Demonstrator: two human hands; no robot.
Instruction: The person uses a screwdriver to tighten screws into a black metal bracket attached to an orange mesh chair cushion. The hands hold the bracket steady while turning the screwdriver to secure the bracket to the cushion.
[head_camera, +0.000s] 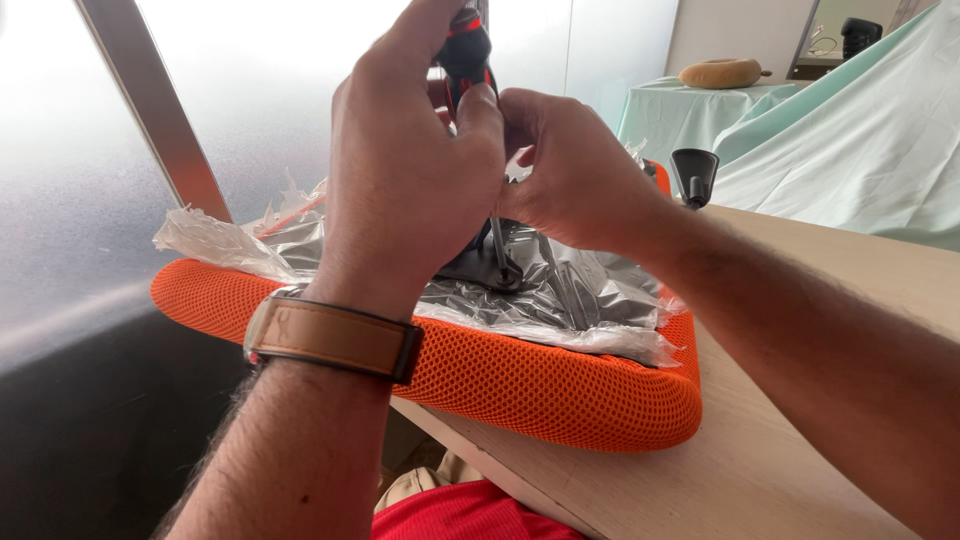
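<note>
From my head camera I look down at an orange mesh seat cushion (520, 385). It lies upside down on the edge of the desk (800, 440). A crinkly clear plastic wrap (240, 240) covers its top side. The wrap is torn open in the middle, and a dark metal plate (480, 268) shows there.

My left hand (410, 170) is closed around the black and red handle of a screwdriver (466, 50). The tool stands upright. Its thin metal shaft goes down to the plate. My right hand (575, 175) is just beside the left one. Its fingers are pinched shut near the shaft, but I cannot tell what they hold. I wear a brown strap (335, 335) on my left wrist.

A black cone-shaped part (694, 172) stands behind the cushion. Farther back, pale green cloth (860, 130) covers some furniture, and a tan ring-shaped pillow (720, 72) sits on top.

The desk is light wood. A frosted window (260, 90) with a slanted metal bar is in front of me.
</note>
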